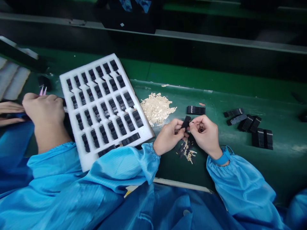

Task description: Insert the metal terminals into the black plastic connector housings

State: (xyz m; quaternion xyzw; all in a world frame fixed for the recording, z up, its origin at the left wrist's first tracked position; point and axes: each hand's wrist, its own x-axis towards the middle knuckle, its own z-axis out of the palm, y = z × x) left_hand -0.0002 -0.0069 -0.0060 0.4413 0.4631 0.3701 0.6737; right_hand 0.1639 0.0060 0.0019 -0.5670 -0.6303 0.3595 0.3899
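In the head view, my left hand (169,135) is closed round a small black ribbed plastic part (186,122), held tilted above the green bench. My right hand (205,134), a blue band at its wrist, pinches at the part's upper right edge. Something tiny and dark shows at those fingertips, too small to name. Below my hands lies a small scatter of beige and black slips (187,151). A larger heap of cream-coloured slips (158,108) is to the left of my hands. Just beyond them a wider black slotted piece (196,110) lies flat.
A white foam tray (87,161) holds rows of black slotted parts at the left. Several loose black parts (254,123) lie at the right. Another person's hand (48,110) is beside the tray, near pink tweezers (42,91). A ledge runs along the back.
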